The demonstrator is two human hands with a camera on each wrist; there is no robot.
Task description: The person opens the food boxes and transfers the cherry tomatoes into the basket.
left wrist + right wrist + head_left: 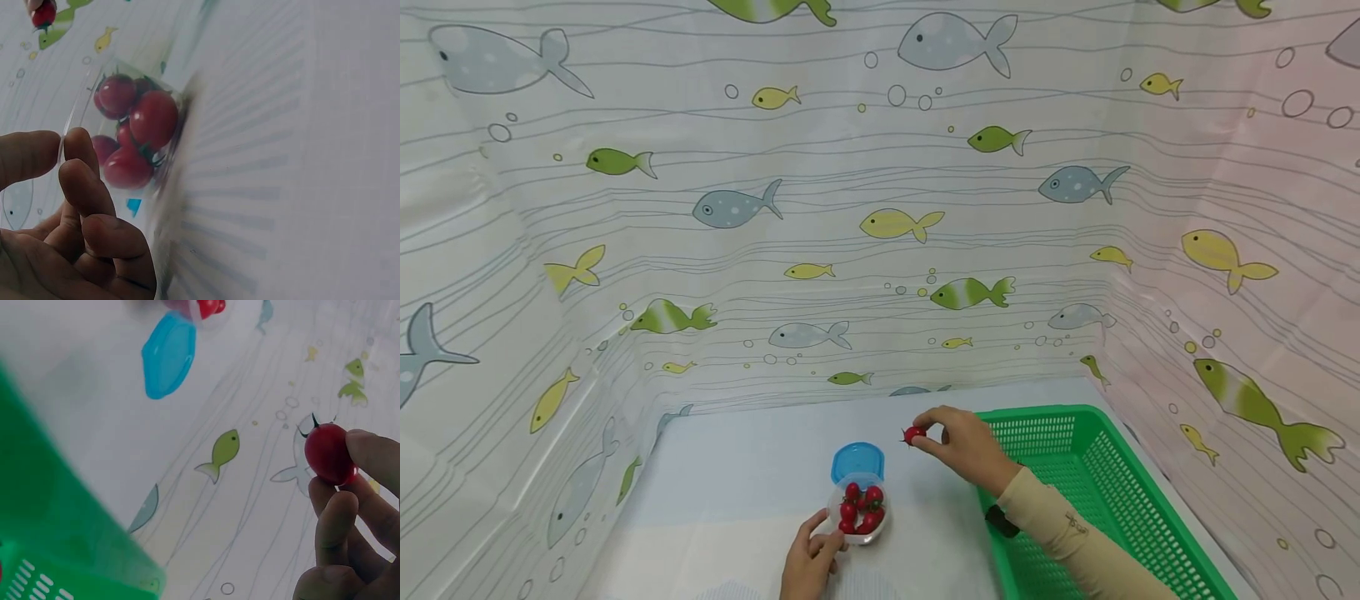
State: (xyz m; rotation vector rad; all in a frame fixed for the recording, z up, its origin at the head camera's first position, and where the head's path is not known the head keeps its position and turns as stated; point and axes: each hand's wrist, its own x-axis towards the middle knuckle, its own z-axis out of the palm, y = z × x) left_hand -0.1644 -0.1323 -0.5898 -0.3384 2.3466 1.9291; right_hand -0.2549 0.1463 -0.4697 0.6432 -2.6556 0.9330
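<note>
A clear plastic container (859,540) with several red cherry tomatoes (153,119) in it stands on the table. Its near-left rim is pinched between the thumb and finger of my left hand (811,557). My right hand (964,446) is raised to the right of the container, beside the basket's far left corner. Between thumb and fingertips it holds one cherry tomato (329,453), whose green stem end points away from the hand. A blue lid (857,463) lies just behind the container.
A green plastic basket (1067,417) takes up the right side of the table, under my right forearm. Fish-patterned sheeting (820,242) rises behind and on both sides. White table surface (730,475) lies to the left of the container.
</note>
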